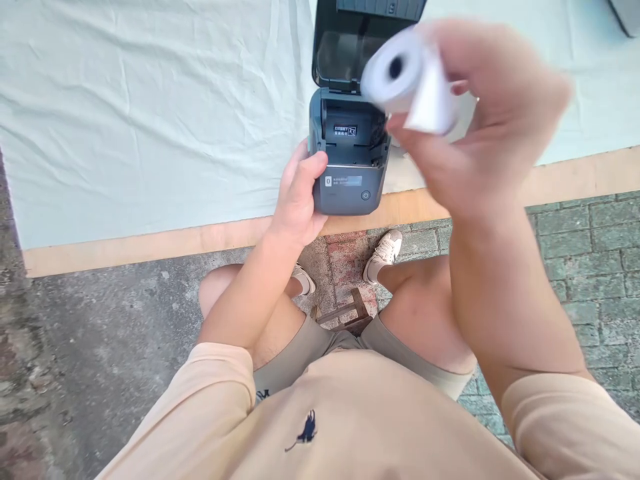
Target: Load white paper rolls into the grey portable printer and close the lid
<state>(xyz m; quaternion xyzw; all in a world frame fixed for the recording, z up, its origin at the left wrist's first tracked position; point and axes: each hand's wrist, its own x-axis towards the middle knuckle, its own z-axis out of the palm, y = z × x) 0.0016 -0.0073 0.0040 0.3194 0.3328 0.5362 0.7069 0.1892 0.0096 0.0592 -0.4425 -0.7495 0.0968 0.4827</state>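
Observation:
A dark blue label printer [345, 190] sits near the table's front edge. Its lid [340, 57] is tipped up and back, and the paper bay inside shows nothing in it. My left hand [300, 193] grips the printer's left side, thumb on top of the rim. Above the bay's right side, my right hand [490, 113] holds a white paper roll [385, 83] between thumb and fingers. The roll's dark core hole faces left toward the printer, and a loose flap of paper hangs from it. Motion blurs the right hand and the roll.
A pale cloth [150, 133] covers the table, with a bare wooden edge [215, 237] along the front. At the far right corner is part of a grey object [625, 13]. Below are my knees, shoes and a wooden stool [350, 313] on paving.

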